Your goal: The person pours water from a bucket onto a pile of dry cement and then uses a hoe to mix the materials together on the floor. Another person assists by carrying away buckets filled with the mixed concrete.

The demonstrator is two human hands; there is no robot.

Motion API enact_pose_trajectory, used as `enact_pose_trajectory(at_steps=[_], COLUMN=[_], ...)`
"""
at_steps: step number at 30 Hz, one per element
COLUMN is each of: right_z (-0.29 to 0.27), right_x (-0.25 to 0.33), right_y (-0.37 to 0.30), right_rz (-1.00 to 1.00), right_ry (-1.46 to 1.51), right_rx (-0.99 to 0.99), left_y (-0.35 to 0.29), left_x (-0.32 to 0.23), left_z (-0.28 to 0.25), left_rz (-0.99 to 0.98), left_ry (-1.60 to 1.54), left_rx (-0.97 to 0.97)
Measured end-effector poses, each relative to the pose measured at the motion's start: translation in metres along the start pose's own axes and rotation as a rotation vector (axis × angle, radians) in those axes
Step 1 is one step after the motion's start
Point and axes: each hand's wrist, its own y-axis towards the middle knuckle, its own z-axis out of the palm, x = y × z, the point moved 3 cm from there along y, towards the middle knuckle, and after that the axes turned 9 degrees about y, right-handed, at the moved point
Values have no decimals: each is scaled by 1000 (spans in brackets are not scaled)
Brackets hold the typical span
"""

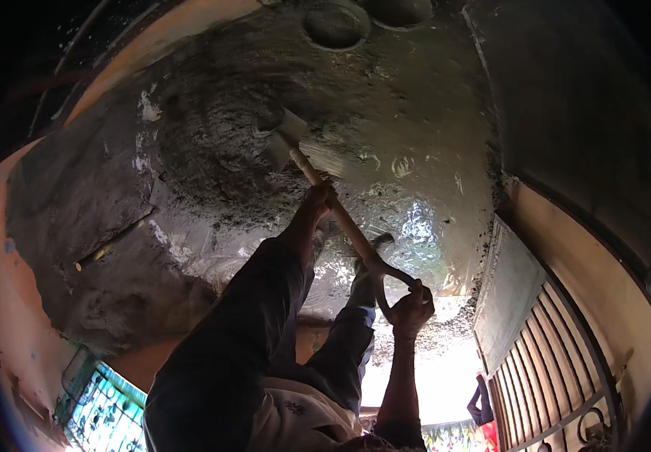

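Note:
Both my hands are on a shovel [352, 230] that slants from lower right to upper left. My left hand [319, 199] is wrapped round the middle of its wooden shaft. At the near end, my right hand [413, 307] is closed on the forked grip. The metal blade [289, 129] rests at the right edge of a dark, wet heap of what looks like mortar [216, 143], its lower edge partly hidden. Churned wet mix and puddles surround the heap on the floor [446, 143].
A yellowish stick or tool handle [114, 241] lies on the floor at left. Two round pans [336, 24] stand at the far edge. A barred metal gate [548, 339] is at right, a grille window [105, 410] lower left. Another person's leg [480, 403] shows near the bright doorway.

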Motion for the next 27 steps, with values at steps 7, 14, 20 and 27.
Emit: enact_pose_trajectory(at_steps=[7, 14, 20, 27], right_z=[-38, -50, -35, -3], right_x=[-116, -109, -90, -38], right_y=[-73, -162, -165, -62], right_rz=[1021, 1368, 487, 52], right_ry=[747, 966, 102, 11], right_rx=[-205, -280, 125, 56], left_y=[-75, -146, -127, -30], left_x=[71, 84, 65, 59], left_z=[29, 13, 8, -16], left_rz=[26, 117, 128, 3], left_ry=[103, 266, 212, 14], left_rx=[-170, -318, -169, -123])
